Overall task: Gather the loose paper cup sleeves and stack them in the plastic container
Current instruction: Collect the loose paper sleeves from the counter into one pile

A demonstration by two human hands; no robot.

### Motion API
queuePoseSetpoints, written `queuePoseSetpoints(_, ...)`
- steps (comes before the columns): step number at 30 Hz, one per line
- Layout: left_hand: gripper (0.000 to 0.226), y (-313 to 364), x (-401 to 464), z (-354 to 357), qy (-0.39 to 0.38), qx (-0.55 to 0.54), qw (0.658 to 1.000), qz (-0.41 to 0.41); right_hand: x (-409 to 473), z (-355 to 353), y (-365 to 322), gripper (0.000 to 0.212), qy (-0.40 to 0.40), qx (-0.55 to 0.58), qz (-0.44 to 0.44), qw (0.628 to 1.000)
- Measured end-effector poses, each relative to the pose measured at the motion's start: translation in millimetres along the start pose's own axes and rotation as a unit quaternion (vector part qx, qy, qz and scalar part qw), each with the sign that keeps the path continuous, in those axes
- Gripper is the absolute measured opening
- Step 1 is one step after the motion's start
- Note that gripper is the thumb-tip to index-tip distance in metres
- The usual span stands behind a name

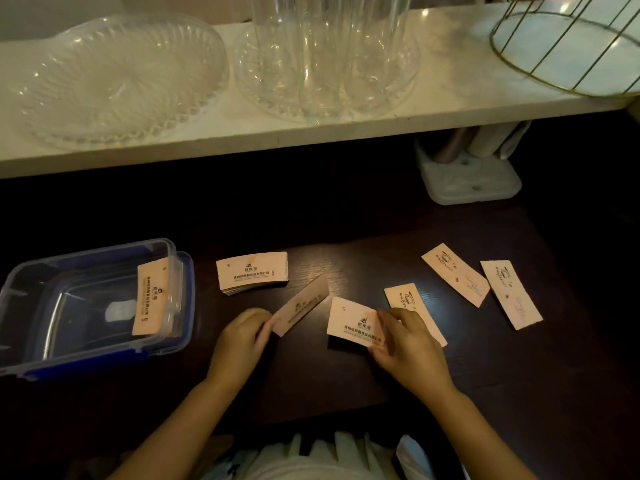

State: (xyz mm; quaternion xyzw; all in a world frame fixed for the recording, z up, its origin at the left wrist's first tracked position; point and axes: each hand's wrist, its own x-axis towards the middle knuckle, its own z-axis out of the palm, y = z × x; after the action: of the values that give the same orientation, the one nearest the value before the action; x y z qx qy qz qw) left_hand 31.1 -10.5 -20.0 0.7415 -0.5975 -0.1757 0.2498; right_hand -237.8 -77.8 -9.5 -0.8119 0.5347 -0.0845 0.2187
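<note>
Near the desk's front edge, both hands gather sleeves.
Left hand [239, 337] pinches one sleeve [300, 310], right hand [405, 344] grips another [353, 323]; square them together before the container [20, 292] at the desk's left edge.

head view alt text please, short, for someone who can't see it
Two bare hands each hold a tan paper cup sleeve, left hand, right hand, above a dark table; more sleeves lie loose, beside a clear blue-trimmed plastic container.
</note>
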Motion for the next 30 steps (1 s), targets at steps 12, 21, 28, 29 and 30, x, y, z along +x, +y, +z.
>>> queuePoseSetpoints(12,0.029,56.4,18.6,-26.7,-0.113,-0.346,0.922,-0.130,16.4,-47.1,-25.4,0.054,0.092,-0.042,-0.205,0.974)
queuePoseSetpoints(21,0.014,64.1,15.5,-29.6,-0.106,-0.314,0.938,-0.100,21.5,-43.4,-27.8,0.087,0.053,0.193,-0.110,0.974)
queuePoseSetpoints(28,0.023,66.1,8.5,-24.0,-0.053,-0.287,0.951,-0.103,18.4,-28.5,-17.3,0.068,-0.015,0.227,-0.068,0.971)
queuePoseSetpoints(29,0.025,66.6,6.5,-20.7,-0.039,-0.306,0.943,-0.122,18.4,-26.3,-18.1,0.063,-0.008,0.235,-0.063,0.970)
queuePoseSetpoints(30,0.026,66.8,4.4,-17.6,-0.028,-0.336,0.930,-0.148,18.4,-24.9,-19.1,0.060,-0.005,0.253,-0.054,0.966)
